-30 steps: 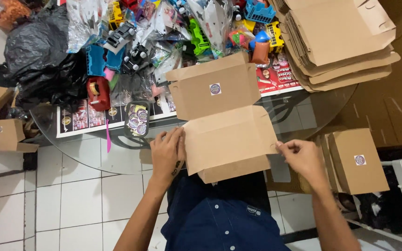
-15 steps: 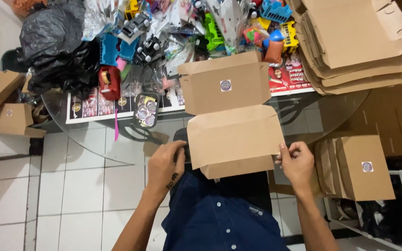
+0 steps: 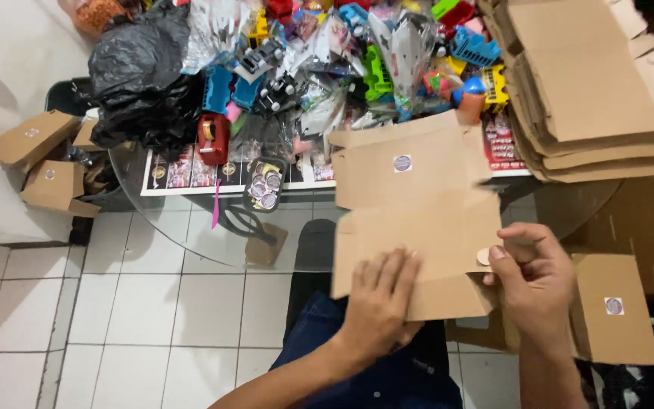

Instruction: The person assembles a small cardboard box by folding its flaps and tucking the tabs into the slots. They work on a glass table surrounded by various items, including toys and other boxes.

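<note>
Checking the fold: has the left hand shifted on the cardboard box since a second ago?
Yes. The left hand has slid from the box's left edge onto its front panel, toward the right hand.

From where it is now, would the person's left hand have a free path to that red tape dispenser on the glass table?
Probably yes. The left hand lies flat on the cardboard box, holding nothing. The red tape dispenser stands up and to its left, with only bare glass table between; the toy pile lies beyond it.
</note>
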